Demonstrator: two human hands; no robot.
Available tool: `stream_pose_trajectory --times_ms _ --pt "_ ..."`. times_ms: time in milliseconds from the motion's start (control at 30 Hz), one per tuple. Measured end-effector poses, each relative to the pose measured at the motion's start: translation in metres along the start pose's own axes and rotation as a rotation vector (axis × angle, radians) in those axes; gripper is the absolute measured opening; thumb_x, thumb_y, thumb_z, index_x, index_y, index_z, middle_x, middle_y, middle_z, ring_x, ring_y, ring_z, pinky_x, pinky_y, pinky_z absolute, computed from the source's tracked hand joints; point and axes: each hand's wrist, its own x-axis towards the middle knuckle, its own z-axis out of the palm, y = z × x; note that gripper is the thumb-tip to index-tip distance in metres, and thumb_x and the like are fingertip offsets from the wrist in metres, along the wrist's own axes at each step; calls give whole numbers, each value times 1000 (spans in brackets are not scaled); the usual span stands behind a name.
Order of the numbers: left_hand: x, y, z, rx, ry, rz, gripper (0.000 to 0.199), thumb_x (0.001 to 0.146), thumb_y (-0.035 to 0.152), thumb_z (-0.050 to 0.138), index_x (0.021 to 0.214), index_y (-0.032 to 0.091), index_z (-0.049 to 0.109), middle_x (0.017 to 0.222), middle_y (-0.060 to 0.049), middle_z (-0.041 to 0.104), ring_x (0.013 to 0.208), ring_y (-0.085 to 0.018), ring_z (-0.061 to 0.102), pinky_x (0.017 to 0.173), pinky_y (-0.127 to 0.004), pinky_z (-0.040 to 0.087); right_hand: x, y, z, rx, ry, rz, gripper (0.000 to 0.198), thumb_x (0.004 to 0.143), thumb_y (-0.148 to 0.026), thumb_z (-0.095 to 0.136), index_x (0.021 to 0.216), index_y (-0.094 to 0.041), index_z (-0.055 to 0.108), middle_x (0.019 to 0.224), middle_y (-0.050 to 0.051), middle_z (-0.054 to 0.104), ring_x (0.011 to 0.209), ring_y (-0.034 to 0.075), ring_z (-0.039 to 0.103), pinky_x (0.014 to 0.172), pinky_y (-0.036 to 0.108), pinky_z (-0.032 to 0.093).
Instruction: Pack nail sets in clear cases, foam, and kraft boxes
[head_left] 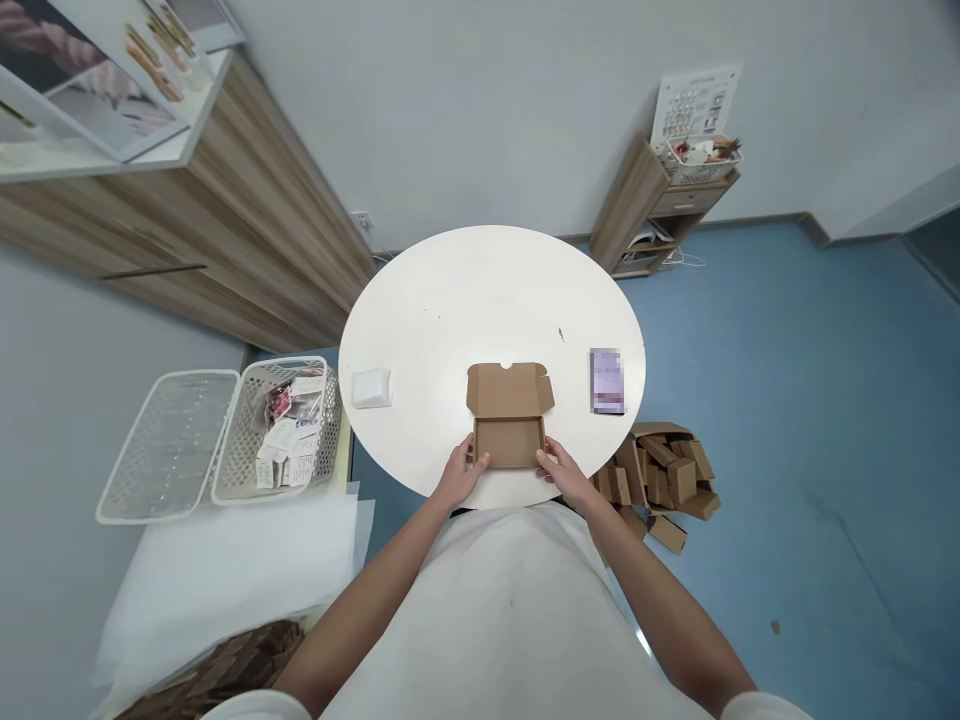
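Note:
A brown cardboard mailer box (508, 443) lies near the front edge of the round white table (487, 290). Its lid is flipped up and away from me, with the side flaps spread, and I see nothing inside the tray. My left hand (462, 474) grips the left wall at the front corner, thumb at the rim. On the opposite wall, my right hand (561, 470) holds the front right corner in the same way.
On the table, a white packet (371, 388) lies left and a purple item (607, 381), pixelated, lies right. Below left stands a white basket (328, 430) of small packages. A carton (637, 470) of folded cardboard boxes sits on the floor at right. Cabinets flank the back wall.

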Motion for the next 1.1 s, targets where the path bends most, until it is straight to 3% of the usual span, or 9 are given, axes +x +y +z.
stream_pose_trajectory --times_ms 300,600,767,900,1100 --pt "28 23 16 -104 -24 -106 61 85 47 34 137 21 14 129 -12 40 107 -18 48 81 -30 44 25 -2 -38 113 -85 7 65 78 -55 41 135 -30 22 137 6 33 97 18 58 83 32 45" --pt "37 23 21 -208 89 -89 61 86 46 33 138 21 13 141 -8 26 122 -20 34 97 -33 34 48 -15 -44 32 -154 -80 72 77 -54 44 137 -29 15 140 5 27 107 19 51 85 32 45" --pt "35 34 21 -306 123 -37 61 83 49 40 135 23 24 139 -8 31 120 -24 37 98 -36 33 52 -14 -43 98 -152 -75 74 72 -52 52 136 -31 18 142 5 23 105 20 51 87 35 44" --pt "31 33 24 -329 117 22 61 80 49 46 133 23 29 136 -9 35 119 -25 38 94 -37 36 52 -7 -40 77 -89 -65 78 71 -52 53 136 -29 17 141 7 21 102 20 52 85 34 45" --pt "19 11 22 -262 159 -135 65 81 48 45 135 20 23 138 -12 28 123 -24 32 95 -38 34 44 1 -34 15 230 -181 69 72 -49 52 132 -26 26 124 9 40 70 12 52 71 32 47"
